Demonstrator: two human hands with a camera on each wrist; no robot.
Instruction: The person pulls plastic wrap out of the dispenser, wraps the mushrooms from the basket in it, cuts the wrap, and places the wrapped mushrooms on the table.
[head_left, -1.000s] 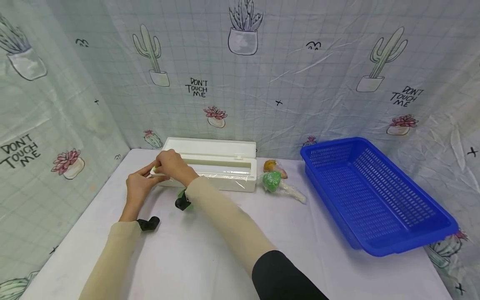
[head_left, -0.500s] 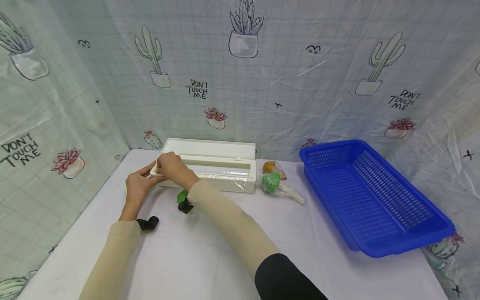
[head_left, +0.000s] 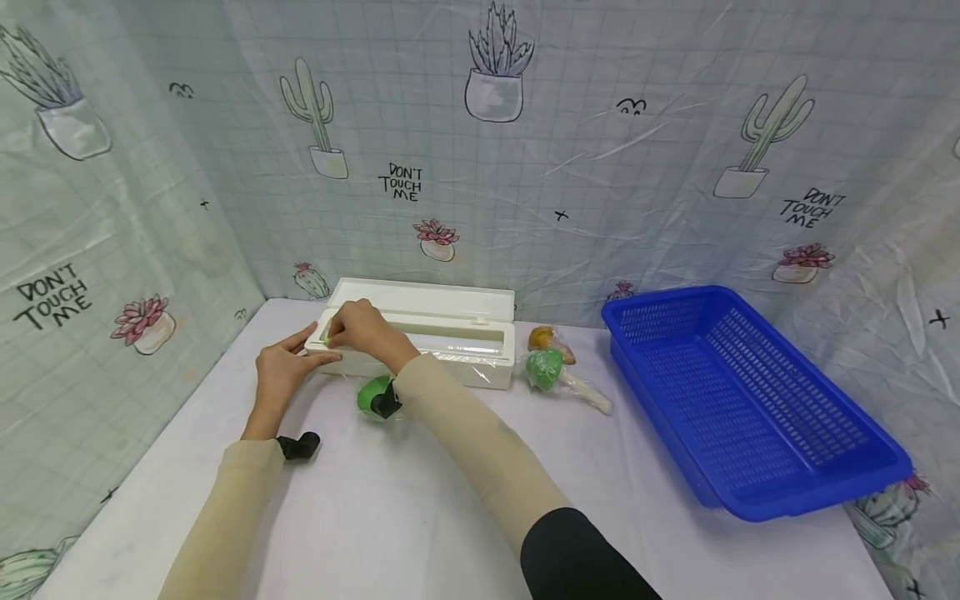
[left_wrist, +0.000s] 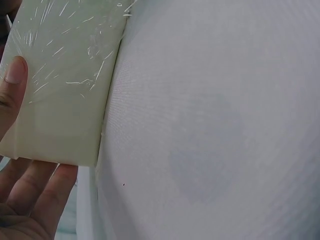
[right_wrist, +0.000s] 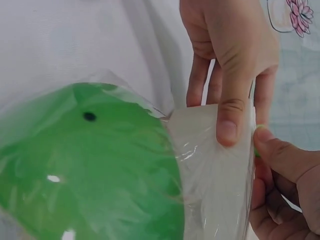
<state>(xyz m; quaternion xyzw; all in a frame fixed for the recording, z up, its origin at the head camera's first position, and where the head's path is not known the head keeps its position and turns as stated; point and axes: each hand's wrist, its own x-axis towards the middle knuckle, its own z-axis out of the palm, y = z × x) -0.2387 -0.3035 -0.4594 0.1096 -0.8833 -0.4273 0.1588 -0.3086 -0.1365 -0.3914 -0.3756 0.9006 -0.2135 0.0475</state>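
A white cling film dispenser (head_left: 480,371) lies at the back of the table with its lid (head_left: 427,296) raised and clear film hanging over its front. My left hand (head_left: 281,379) grips the dispenser's left end, thumb on the front wall and fingers against the end, as the left wrist view shows. With thumb and fingers, my right hand (head_left: 367,329) pinches a small green slider (right_wrist: 258,142) on the dispenser's rim near that end. Just in front, partly behind the right wrist's black camera, sits a round green item (right_wrist: 95,160) wrapped in clear film.
Right of the dispenser lie a green-headed item (head_left: 543,368) with a pale stem and a yellow-brown item (head_left: 540,336), both in clear film. A blue perforated basket (head_left: 720,500) stands at the right. A patterned sheet (head_left: 570,167) hangs close behind the table.
My right hand has moved slightly right along the dispenser's rim, and more of the round green item shows beside its wrist. The left hand keeps its grip on the end.
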